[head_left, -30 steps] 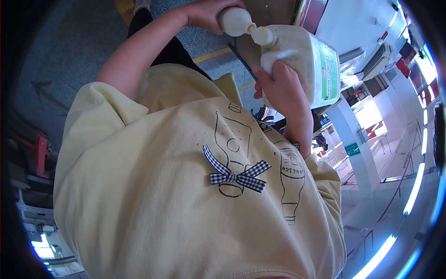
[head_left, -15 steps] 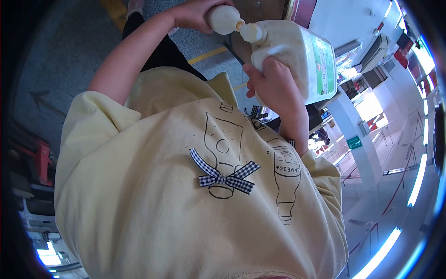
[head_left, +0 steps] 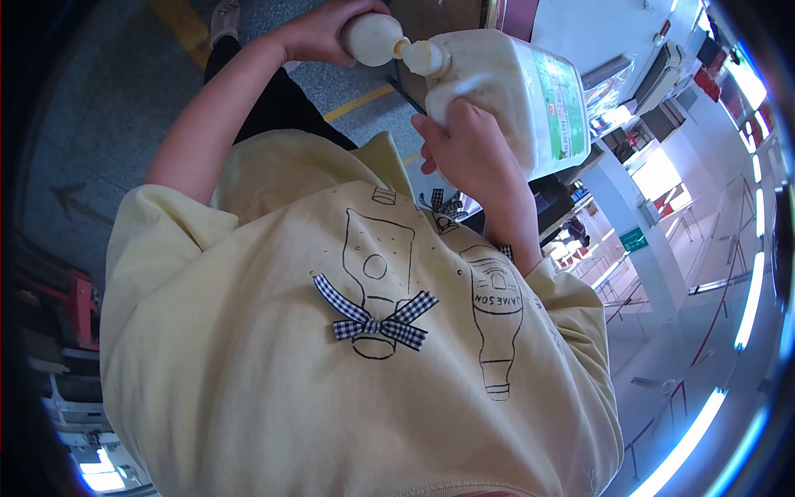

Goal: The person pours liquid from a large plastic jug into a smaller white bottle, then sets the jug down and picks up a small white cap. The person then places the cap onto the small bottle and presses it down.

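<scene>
My left hand [head_left: 331, 33] is wrapped round a small white plastic bottle [head_left: 373, 40], its narrow neck pointing toward the jug. A large whitish jug [head_left: 505, 91] with a green-and-white label [head_left: 561, 103] lies tipped over, its mouth [head_left: 422, 58] right at the bottle's neck. My right hand [head_left: 472, 141] grips the jug by its handle, with the thumb out along the near side. Both containers are at the top of the view, out in front of my body. Some fingers of my left hand are hidden behind the bottle.
My light yellow shirt [head_left: 373, 398] fills the middle of the view. Grey floor with a yellow line [head_left: 360, 101] shows beyond it. A pale tabletop [head_left: 592, 29] stands past the jug, with plastic-wrapped items [head_left: 609, 91]. Red equipment [head_left: 83, 306] is at far left.
Both hands, the bottle and the jug have shifted slightly left in view, along with the surroundings. The bottle's neck stays at the jug's mouth, and both grips are unchanged.
</scene>
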{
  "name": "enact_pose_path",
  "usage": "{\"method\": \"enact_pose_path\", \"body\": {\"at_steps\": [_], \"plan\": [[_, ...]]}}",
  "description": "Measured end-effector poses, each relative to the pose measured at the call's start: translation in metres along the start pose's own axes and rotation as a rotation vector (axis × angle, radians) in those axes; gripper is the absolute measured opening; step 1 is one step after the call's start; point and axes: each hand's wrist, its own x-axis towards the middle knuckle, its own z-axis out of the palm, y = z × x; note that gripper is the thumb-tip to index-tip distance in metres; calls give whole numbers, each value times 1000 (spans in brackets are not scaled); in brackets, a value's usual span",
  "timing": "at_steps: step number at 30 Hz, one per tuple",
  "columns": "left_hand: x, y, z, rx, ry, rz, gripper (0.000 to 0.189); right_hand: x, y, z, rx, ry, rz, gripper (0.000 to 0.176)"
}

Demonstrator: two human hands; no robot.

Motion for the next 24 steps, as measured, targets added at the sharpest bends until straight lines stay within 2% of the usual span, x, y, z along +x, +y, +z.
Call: {"method": "enact_pose_path", "body": {"at_steps": [9,24], "plan": [[0,-5,1,19,16,57,80,1,1,0,-7,14,-38,37],[0,2,1,28,17,11,79,1,1,2,-14,21,-26,38]]}}
